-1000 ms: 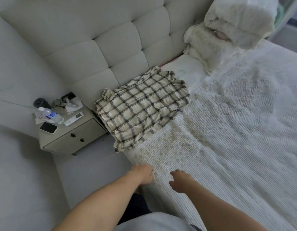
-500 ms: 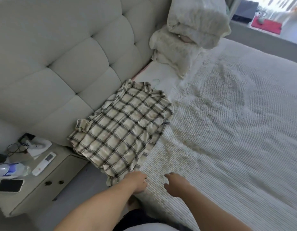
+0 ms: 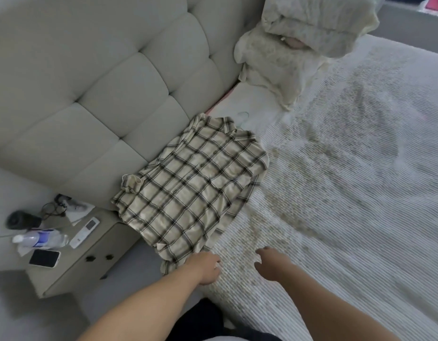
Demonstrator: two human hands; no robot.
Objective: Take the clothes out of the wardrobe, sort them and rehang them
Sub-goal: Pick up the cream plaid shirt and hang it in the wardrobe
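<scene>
— Where is the shirt (image 3: pixel 193 188) right now?

— Spread flat on the bed (image 3: pixel 348 193), just ahead of both hands. It is soft woven cloth, cream with a dark grid of checks, buttons down the front, collar pointing away from the person. One sleeve is bunched into a small roll at its far-left edge. Its lower hem hangs slightly over the bed's edge.

— And the hands?

— The left hand (image 3: pixel 205 268) sits at the shirt's near hem, knuckles up, fingers bent downward at the cloth; whether it pinches the hem or only touches it, I cannot tell. The right hand (image 3: pixel 269 265) hovers just beside it over the bedcover, fingers loosely curled, holding nothing.

— What is the bedcover like?

— Pale, finely ribbed in thin lines, with a mottled yellowish patch running forward and to the right of the right hand.

— How much room is there?

— To the right of the hands the cover stretches wide and flat. Beyond the shirt stand two rumpled, lacy cream pillows (image 3: pixel 304 43), stacked. Left of the shirt rises a padded headboard (image 3: pixel 102 89) in tufted grey squares, and the shirt's left side lies against it.

— Anything left of the left hand?

— A low nightstand (image 3: pixel 90 264), touching the bed's side. On it lie a clear water bottle (image 3: pixel 42 239), a phone (image 3: pixel 44 258) face up, a white remote (image 3: pixel 85 232), a dark round object, glasses and some paper.
</scene>
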